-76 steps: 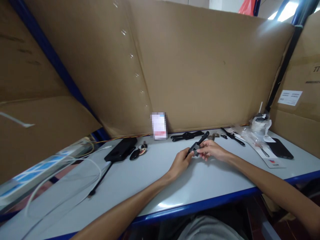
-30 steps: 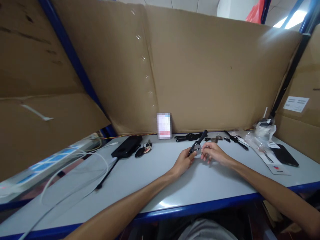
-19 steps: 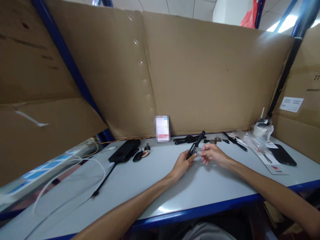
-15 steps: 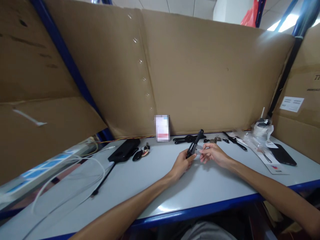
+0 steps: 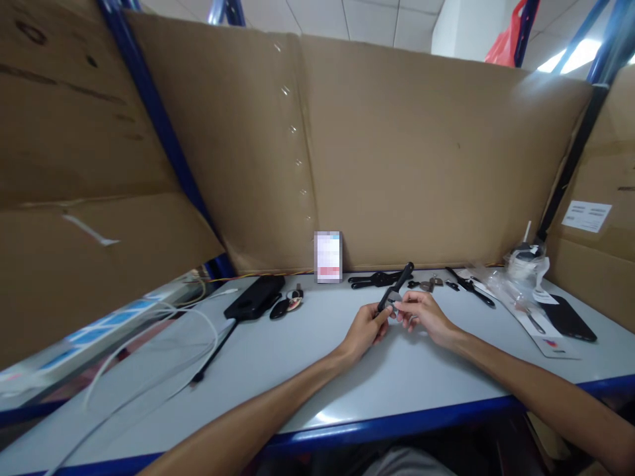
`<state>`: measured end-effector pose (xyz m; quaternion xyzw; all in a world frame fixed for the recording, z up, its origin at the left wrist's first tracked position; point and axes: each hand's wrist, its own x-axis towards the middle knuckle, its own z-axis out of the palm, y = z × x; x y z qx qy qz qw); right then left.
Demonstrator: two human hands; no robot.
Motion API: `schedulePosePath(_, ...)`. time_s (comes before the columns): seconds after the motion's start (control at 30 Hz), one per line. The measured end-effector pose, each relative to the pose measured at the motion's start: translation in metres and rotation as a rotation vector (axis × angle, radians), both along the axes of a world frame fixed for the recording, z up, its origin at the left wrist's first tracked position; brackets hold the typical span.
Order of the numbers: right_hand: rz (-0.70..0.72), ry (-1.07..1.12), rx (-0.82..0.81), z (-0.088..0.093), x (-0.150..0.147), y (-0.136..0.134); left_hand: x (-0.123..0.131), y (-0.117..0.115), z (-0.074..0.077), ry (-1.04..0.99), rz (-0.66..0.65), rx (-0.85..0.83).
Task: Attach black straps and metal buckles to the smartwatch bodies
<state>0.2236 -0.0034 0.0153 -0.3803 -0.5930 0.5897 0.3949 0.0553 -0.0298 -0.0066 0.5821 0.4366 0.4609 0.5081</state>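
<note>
Above the middle of the grey tabletop (image 5: 307, 357), my left hand (image 5: 366, 328) is closed around the lower end of a black long-handled tool (image 5: 399, 281), which points up and to the right. A small greyish disc-like piece (image 5: 393, 297) lies against the tool. My right hand (image 5: 427, 317) has its fingers pinched at that piece, close beside the left fingertips. Flat black parts (image 5: 380, 279) lie behind the hands, and small metal pieces (image 5: 426, 285) lie just to their right.
A black box (image 5: 254, 297), a key fob (image 5: 279, 309) and white cables (image 5: 215, 330) lie left. A lit, blurred screen (image 5: 328, 258) leans on the cardboard (image 5: 387, 152). To the right are another black tool (image 5: 471, 287), plastic packaging (image 5: 526, 311) and a black phone (image 5: 570, 318).
The view has shifted slightly. The black tool has turned so that its parts look more in line, and my hands have come closer together around the greyish piece.
</note>
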Motion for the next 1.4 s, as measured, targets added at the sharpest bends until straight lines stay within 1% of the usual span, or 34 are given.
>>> schedulePosePath(0.17,0.030,-0.090,0.090,-0.002,0.002,0.008,0.001,0.002,-0.003,0.016,0.006,0.029)
schedulePosePath(0.33,0.032,-0.092,0.188,-0.004,0.004,0.013,0.001,0.001,-0.005,0.083,-0.018,0.057)
schedulePosePath(0.57,0.072,-0.016,0.200,-0.005,0.001,0.012,-0.002,-0.007,0.008,-0.065,-0.110,-0.050)
schedulePosePath(0.67,0.077,-0.035,0.225,-0.005,0.000,0.012,-0.004,-0.006,0.010,-0.063,-0.124,-0.096)
schedulePosePath(0.8,0.080,-0.043,0.276,-0.007,0.000,0.012,-0.005,-0.006,0.010,-0.025,-0.187,-0.119)
schedulePosePath(0.9,0.097,-0.033,0.283,-0.009,0.000,0.012,-0.006,-0.007,0.010,-0.013,-0.219,-0.125)
schedulePosePath(1.13,0.105,-0.050,0.285,-0.008,0.001,0.011,-0.005,-0.007,0.012,-0.061,-0.235,-0.144)
schedulePosePath(1.4,0.089,-0.063,0.248,-0.013,0.000,0.014,-0.003,-0.005,0.009,-0.019,-0.202,-0.132)
